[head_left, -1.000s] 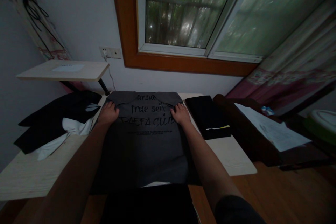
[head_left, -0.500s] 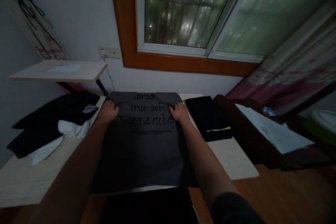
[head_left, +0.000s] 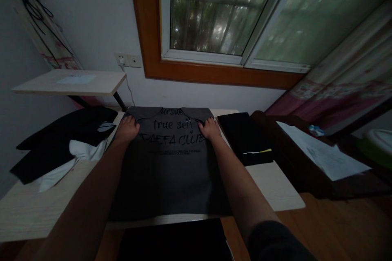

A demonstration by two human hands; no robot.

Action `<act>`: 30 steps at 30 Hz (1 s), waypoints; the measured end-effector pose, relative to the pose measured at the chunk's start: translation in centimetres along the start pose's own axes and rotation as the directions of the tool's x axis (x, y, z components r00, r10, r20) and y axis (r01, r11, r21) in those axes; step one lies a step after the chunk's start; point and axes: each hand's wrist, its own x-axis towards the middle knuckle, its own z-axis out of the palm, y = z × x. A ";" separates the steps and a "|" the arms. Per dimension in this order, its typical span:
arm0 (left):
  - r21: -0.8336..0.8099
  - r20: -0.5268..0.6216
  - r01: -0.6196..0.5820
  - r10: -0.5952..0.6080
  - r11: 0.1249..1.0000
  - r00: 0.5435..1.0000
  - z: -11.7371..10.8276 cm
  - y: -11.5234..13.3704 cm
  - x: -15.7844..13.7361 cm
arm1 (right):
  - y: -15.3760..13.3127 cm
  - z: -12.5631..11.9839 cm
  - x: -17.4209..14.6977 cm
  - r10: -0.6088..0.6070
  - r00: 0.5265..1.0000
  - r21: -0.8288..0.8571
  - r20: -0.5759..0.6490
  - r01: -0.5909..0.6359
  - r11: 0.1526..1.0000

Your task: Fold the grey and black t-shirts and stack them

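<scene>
A dark grey T-shirt (head_left: pixel 177 179) with black lettering is spread over the table, its top end toward the wall. The cloth at both upper sides is folded inward over the print, partly covering the top line of letters. My left hand (head_left: pixel 127 128) rests on the upper left fold, thumb side inward, fingers curled on the fabric. On the upper right fold, my right hand (head_left: pixel 210 128) pinches the cloth near the end of the lettering. The fingertips of both hands are partly hidden in the dim light.
Black and white clothes (head_left: pixel 58 142) lie heaped at left, below a raised wooden shelf (head_left: pixel 104 81). A folded black garment (head_left: pixel 241 134) sits right of the shirt on the pale table (head_left: pixel 278 187). Farther right, papers (head_left: pixel 321 151) lie on dark furniture. A window (head_left: pixel 211 20) is behind.
The folds at the shirt's top have shifted slightly inward over the upper lettering. Both hands stay at nearly the same spots, and the view has moved a little.
</scene>
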 end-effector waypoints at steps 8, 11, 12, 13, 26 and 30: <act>-0.013 -0.017 0.114 -0.114 0.993 0.993 -2.0 0.6 -2.1 | -0.2 -0.6 -1.1 0.001 0.991 0.003 -0.130 0.000 1.000; 0.013 -0.040 0.174 -0.174 0.985 0.984 -3.0 0.8 -3.3 | 0.0 -0.8 -1.9 0.021 0.987 0.011 -0.161 -0.019 1.000; 0.021 -0.052 0.195 -0.193 0.981 0.980 -3.3 0.8 -3.7 | 0.1 -0.8 -2.3 0.029 0.984 0.014 -0.177 -0.027 1.000; 0.027 -0.063 0.215 -0.213 0.976 0.975 -3.6 0.9 -4.2 | 0.2 -0.8 -2.7 0.040 0.980 0.020 -0.193 -0.037 0.999; 0.025 -0.056 0.244 -0.242 0.970 0.969 -4.3 0.1 -7.3 | 2.1 0.3 -4.9 0.107 0.982 0.027 -0.157 -0.104 0.994; -0.021 -0.051 0.228 -0.229 0.973 0.972 -3.8 -0.3 -7.3 | 2.2 0.3 -4.5 0.080 0.986 0.030 -0.145 -0.076 0.997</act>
